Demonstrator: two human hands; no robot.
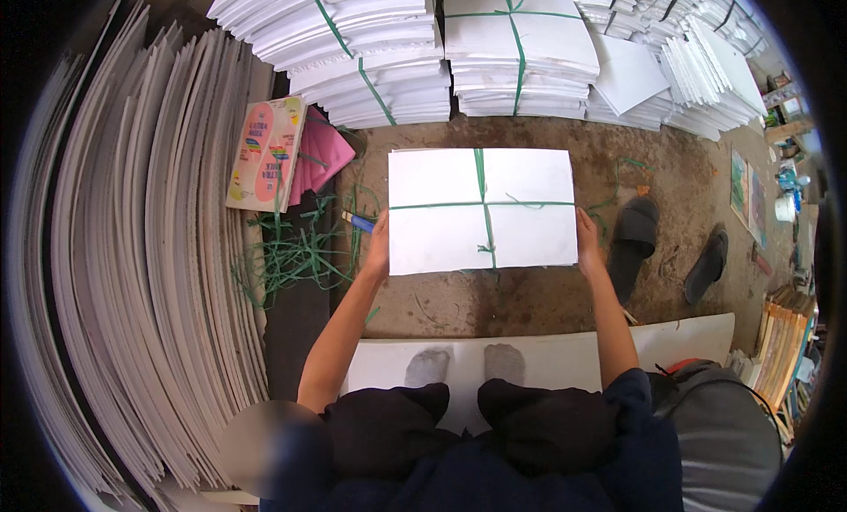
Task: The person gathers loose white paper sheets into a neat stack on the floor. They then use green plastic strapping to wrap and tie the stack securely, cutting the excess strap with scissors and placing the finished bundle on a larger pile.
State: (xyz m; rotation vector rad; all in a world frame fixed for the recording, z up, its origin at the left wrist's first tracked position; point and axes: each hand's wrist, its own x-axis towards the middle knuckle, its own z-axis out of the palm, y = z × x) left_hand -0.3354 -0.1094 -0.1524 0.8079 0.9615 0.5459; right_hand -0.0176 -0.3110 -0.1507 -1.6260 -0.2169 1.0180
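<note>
Between my two hands is a bundle of white sheets (pixel 441 239), tied crosswise with green plastic string (pixel 483 181). The string has a knot near the bundle's front edge. My left hand (pixel 379 239) grips the left side, its fingers partly hidden under and behind the stack. On the opposite side my right hand (pixel 588 239) grips the right edge the same way. Just beyond my left hand lies a tool with a blue handle (pixel 360 222), partly covered; its kind is unclear. A tangle of loose green string (pixel 296 256) lies to the left.
Tall stacks of grey-white board (pixel 168 247) line the left. Tied white bundles (pixel 520 62) are piled at the back. A printed carton sheet (pixel 266 155) leans by pink sheets (pixel 322 155). Dark slippers (pixel 635 239) sit on the right floor. My feet rest on a white board (pixel 670 340).
</note>
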